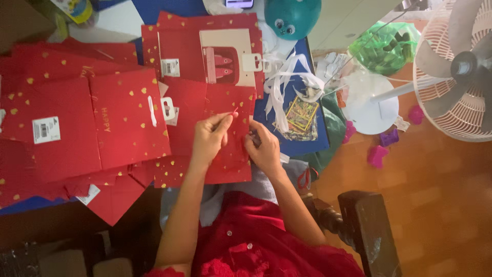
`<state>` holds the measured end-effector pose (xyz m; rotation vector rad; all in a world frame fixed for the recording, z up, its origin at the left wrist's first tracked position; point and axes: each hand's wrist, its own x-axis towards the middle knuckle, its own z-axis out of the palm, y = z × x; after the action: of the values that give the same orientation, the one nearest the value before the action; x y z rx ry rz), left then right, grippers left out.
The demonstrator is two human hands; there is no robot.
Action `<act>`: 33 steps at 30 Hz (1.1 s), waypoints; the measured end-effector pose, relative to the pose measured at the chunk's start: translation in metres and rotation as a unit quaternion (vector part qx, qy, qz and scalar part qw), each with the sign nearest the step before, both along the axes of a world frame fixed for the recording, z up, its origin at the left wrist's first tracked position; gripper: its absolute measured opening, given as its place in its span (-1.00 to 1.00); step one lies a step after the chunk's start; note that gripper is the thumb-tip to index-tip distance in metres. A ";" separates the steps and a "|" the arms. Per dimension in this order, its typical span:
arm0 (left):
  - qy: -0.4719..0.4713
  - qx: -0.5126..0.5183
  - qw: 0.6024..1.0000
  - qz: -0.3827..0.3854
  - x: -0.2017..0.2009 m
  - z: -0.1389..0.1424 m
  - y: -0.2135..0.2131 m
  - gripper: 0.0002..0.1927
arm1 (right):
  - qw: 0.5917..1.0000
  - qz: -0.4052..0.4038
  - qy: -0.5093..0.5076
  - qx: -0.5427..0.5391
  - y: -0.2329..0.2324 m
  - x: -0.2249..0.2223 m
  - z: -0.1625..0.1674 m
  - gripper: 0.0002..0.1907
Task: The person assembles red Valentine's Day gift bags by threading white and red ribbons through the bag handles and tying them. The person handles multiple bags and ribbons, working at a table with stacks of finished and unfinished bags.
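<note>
A flat red paper gift bag [230, 164] with gold hearts lies in front of me, partly over my lap. My left hand [209, 138] pinches a thin red cord [234, 113] just above the bag's top edge. My right hand [264, 149] rests on the bag's right side, its fingers curled against the paper. More flattened red bags [123, 118] with white handle tabs and white labels are spread to the left and behind.
White paper strips [279, 84] and a colourful packet [300, 113] lie on a blue surface at right. A teal ball toy [293, 16] sits behind. A white standing fan [456, 72], pink toys [378, 154], a green bag [384, 46] and a dark chair back [366, 225] stand on the wooden floor.
</note>
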<state>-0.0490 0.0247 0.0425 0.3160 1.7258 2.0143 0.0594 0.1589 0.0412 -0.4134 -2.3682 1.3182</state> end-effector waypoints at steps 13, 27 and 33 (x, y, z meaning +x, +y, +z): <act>0.001 -0.064 0.998 -0.018 -0.014 -0.038 0.018 -0.83 | 0.999 0.012 -0.008 0.041 0.002 0.002 -0.003 -0.57; 0.072 -0.070 0.994 -0.047 -0.015 -0.033 0.017 -0.80 | 0.998 0.005 0.002 0.068 0.001 0.001 -0.001 -0.58; 0.071 -0.110 0.991 -0.034 -0.017 -0.037 0.022 -0.78 | 0.996 0.010 0.021 0.090 0.000 0.000 0.000 -0.57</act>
<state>-0.0660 0.0470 0.0052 0.4463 1.9760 1.7713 0.0598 0.1593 0.0414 -0.3053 -2.4358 1.0990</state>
